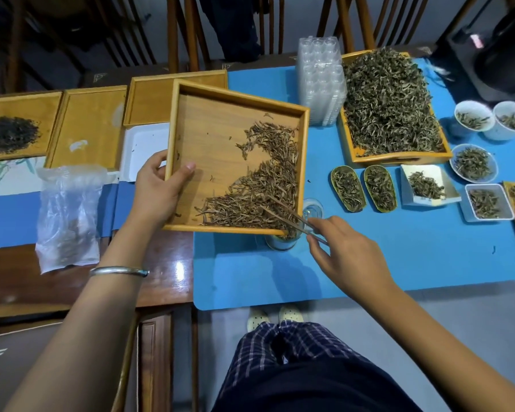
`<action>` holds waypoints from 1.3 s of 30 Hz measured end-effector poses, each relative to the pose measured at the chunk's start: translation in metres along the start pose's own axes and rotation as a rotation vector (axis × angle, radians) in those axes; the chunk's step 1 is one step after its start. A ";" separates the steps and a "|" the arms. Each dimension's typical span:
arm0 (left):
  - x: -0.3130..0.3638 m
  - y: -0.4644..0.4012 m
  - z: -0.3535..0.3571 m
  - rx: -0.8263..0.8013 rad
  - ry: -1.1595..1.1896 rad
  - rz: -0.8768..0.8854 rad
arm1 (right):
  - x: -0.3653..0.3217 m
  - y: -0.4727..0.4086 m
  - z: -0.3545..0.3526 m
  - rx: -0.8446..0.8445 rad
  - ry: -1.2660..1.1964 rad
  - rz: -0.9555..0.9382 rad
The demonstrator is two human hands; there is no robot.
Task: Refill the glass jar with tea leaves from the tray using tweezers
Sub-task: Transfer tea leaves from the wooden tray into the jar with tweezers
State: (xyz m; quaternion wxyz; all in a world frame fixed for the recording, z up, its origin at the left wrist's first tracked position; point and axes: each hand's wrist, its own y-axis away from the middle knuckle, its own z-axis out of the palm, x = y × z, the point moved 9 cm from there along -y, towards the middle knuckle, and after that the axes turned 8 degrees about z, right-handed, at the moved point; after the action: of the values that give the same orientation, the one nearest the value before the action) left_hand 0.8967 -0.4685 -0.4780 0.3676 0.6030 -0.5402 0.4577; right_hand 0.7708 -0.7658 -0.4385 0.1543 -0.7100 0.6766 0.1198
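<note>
My left hand (158,188) grips the left rim of a wooden tray (208,138) and holds it tilted above the table. Brown tea leaves (268,185) have slid toward its lower right corner. That corner hangs right over the glass jar (281,243), which stands on the blue mat and is mostly hidden by the tray. My right hand (348,254) holds thin tweezers (292,217) whose tips lie in the leaves near that corner. A glass lid (312,209) sits just right of the tray.
Another wooden tray (399,159) heaped with green leaves stands at the back right, beside stacked clear plastic packs (321,81). Small dishes and bowls (473,165) of leaves fill the right side. A plastic bag (69,215) and more trays (87,126) lie on the left.
</note>
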 end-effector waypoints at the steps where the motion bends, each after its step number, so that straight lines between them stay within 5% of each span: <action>1: 0.001 0.000 0.000 0.006 -0.002 0.004 | 0.003 0.003 -0.002 0.010 0.008 0.010; 39: 0.005 0.001 0.000 -0.003 -0.026 0.001 | 0.025 0.019 0.010 -0.131 -0.036 0.106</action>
State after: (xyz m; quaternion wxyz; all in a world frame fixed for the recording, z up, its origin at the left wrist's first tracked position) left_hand 0.8961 -0.4703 -0.4732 0.3613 0.6082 -0.5459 0.4489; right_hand 0.7534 -0.7858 -0.4585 0.1130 -0.6793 0.7012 0.1847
